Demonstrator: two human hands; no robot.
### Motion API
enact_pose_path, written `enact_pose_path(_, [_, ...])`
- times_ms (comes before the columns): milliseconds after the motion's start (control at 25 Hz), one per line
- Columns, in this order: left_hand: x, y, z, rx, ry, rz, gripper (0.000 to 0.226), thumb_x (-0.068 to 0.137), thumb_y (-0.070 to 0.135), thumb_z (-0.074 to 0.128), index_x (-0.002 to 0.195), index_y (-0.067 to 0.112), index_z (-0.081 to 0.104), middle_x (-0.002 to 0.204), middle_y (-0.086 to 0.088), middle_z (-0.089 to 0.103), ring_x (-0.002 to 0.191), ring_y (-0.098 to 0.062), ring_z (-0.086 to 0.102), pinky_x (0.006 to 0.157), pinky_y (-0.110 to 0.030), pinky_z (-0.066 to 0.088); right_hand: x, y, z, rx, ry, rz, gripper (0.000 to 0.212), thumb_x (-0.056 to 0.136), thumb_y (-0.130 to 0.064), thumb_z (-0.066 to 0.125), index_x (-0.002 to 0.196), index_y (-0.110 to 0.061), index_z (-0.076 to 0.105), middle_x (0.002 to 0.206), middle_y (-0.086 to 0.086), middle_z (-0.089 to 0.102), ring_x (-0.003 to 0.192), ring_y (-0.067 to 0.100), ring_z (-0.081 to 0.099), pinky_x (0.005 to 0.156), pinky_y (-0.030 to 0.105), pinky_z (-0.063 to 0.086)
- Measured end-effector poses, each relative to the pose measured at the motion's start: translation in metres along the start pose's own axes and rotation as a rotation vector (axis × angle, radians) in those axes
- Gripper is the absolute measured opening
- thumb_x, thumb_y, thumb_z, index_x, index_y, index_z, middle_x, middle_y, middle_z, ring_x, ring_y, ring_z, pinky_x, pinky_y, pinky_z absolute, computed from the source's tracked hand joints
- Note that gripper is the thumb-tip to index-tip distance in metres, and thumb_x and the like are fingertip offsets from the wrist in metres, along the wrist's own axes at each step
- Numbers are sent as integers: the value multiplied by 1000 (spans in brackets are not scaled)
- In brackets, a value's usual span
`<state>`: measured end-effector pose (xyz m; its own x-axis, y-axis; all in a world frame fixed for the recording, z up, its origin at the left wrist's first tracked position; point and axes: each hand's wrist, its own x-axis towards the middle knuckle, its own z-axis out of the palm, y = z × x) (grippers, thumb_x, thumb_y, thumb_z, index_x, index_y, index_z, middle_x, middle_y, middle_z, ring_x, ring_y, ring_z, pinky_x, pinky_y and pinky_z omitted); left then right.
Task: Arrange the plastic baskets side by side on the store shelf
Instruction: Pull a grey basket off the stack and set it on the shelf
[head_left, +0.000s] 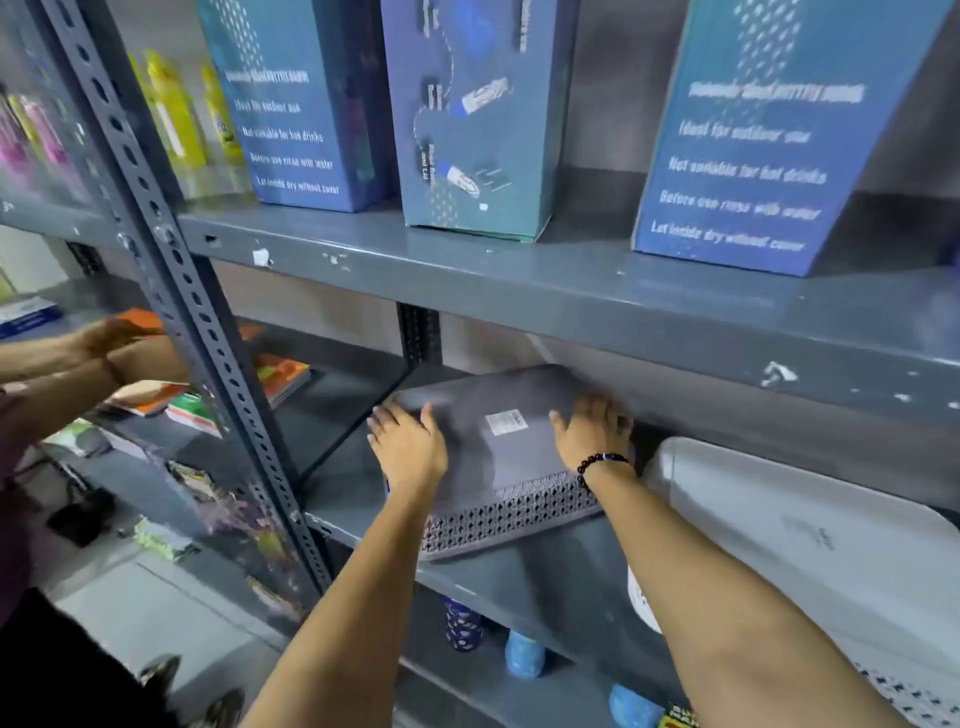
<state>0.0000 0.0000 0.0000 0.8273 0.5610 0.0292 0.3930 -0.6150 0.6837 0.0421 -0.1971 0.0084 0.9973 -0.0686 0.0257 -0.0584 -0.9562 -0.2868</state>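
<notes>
A grey plastic basket (498, 457) with a flat lid and a lattice side lies on the middle shelf (545, 577), partly under the shelf above. My left hand (410, 447) rests flat on the left part of its lid. My right hand (592, 431), with a dark bead bracelet at the wrist, presses on the lid's right edge. A white label sits on the lid between my hands. To the right, a white plastic basket (810, 551) with the same lattice pattern stands on the same shelf, a small gap apart from the grey one.
Blue cardboard boxes (743, 135) stand on the upper shelf (519, 280). A perforated steel upright (171, 270) runs down the left. Another person's hands (104, 353) handle booklets on the neighbouring rack. Bottles (524, 654) stand on the lower shelf.
</notes>
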Motion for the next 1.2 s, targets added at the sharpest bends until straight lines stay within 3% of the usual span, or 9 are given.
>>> enact_pose_path(200, [20, -5, 7, -133, -101, -315, 65, 98, 41, 27, 143, -6, 19, 150, -27, 27, 135, -42, 31, 112, -49, 29, 24, 1, -2, 116, -127, 256, 69, 95, -51, 28, 147, -4, 24, 154, 21, 23, 142, 36, 20, 115, 55, 17])
enact_pose_path(440, [41, 0, -3, -246, -34, -324, 55, 98, 38, 31, 132, -5, 34, 139, -26, 44, 124, -42, 45, 103, -48, 39, 23, -10, -3, 465, -47, 516, 67, 93, -51, 31, 139, -4, 37, 146, 23, 38, 133, 37, 38, 110, 46, 30])
enact_pose_path(560, [55, 9, -24, -428, 25, -206, 52, 97, 40, 31, 129, -1, 40, 132, -25, 51, 118, -42, 51, 99, -47, 42, 9, -25, -13, 665, 102, 633, 69, 92, -54, 31, 138, -3, 39, 144, 25, 38, 131, 38, 39, 108, 44, 32])
enact_pose_path(640, [64, 21, -39, -681, 44, -102, 45, 98, 35, 33, 129, 4, 44, 131, -21, 55, 118, -39, 52, 95, -36, 42, -1, -33, -22, 803, 274, 695, 66, 92, -54, 32, 134, -5, 45, 140, 26, 41, 126, 40, 43, 103, 42, 35])
enact_pose_path(800, [73, 23, -64, -1271, -174, -176, 41, 95, 38, 38, 124, 14, 54, 127, -11, 58, 123, -28, 51, 96, -32, 39, -42, -39, -23, 1315, 623, 776, 61, 91, -54, 34, 123, -9, 59, 132, 17, 56, 119, 34, 52, 98, 37, 38])
enact_pose_path(880, [75, 3, -67, -1379, -286, -240, 43, 97, 42, 34, 106, 12, 63, 102, -4, 71, 97, -24, 61, 90, -32, 41, -66, -31, -12, 1624, 607, 731, 67, 89, -59, 34, 130, -10, 54, 134, 8, 56, 121, 25, 53, 103, 33, 38])
enact_pose_path(960, [77, -22, -68, -1462, -344, -315, 42, 97, 45, 35, 79, 17, 60, 68, 4, 64, 68, -14, 53, 71, -28, 41, -88, -21, -5, 1789, 529, 671, 62, 90, -58, 34, 128, -13, 52, 124, 1, 56, 108, 16, 53, 95, 26, 40])
enact_pose_path(1080, [79, -46, -73, -1367, -493, -325, 44, 92, 52, 41, 72, 19, 61, 57, 6, 69, 64, -13, 59, 61, -25, 47, -106, -3, -5, 1752, 334, 636, 49, 85, -61, 43, 109, -20, 57, 101, 0, 60, 91, 15, 57, 91, 29, 45])
enact_pose_path(1200, [79, -62, -72, -1066, -706, -305, 42, 91, 50, 44, 77, 18, 67, 60, 0, 75, 66, -20, 68, 63, -33, 53, -113, 8, 0, 1658, 178, 647, 46, 89, -44, 51, 127, -18, 56, 125, 12, 61, 115, 29, 58, 106, 47, 42])
